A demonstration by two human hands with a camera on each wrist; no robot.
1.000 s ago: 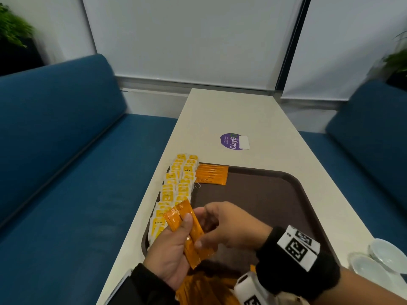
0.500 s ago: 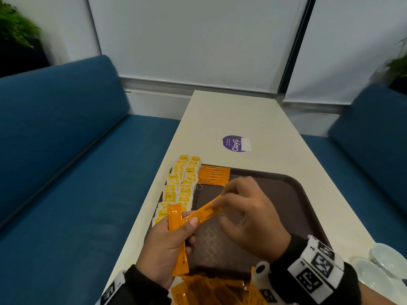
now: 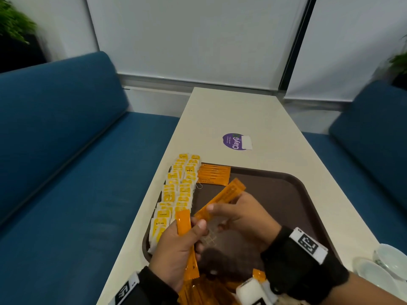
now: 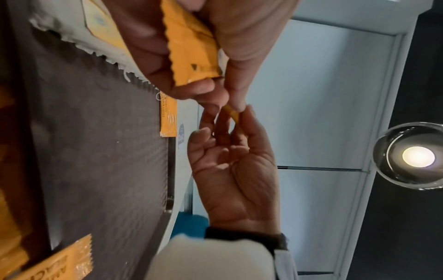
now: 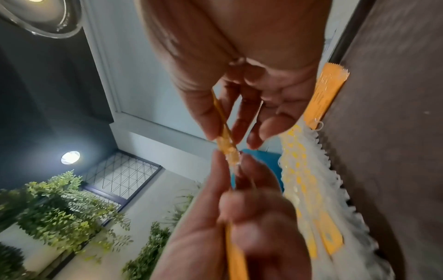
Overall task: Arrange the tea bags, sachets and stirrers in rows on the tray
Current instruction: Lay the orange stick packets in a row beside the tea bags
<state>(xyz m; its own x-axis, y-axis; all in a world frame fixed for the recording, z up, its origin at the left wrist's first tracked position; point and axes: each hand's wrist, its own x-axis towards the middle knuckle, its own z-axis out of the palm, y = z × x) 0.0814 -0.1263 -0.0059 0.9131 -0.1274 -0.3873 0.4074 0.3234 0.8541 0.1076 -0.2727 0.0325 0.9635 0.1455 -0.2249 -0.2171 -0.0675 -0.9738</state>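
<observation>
A brown tray (image 3: 275, 194) lies on the table. Two rows of white-and-yellow tea bags (image 3: 178, 190) run along its left side, with several orange coffee sachets (image 3: 213, 175) laid side by side at the far left corner. My left hand (image 3: 178, 247) grips an upright orange sachet (image 3: 185, 230) above the tray's near left. My right hand (image 3: 240, 214) pinches a second orange sachet (image 3: 222, 199), slanted up to the right, just beside the left hand. The left wrist view shows the gripped sachet (image 4: 189, 47) and the right hand (image 4: 235, 161).
A heap of loose orange sachets (image 3: 204, 291) lies at the tray's near edge. White dishes (image 3: 383, 267) stand on the table at the near right. A purple sticker (image 3: 235, 141) is beyond the tray. Blue benches (image 3: 66, 172) flank the table.
My right hand has drawn one sachet away from those in the left hand and lifted it, slanted, over the tray. The left hand keeps one sachet upright.
</observation>
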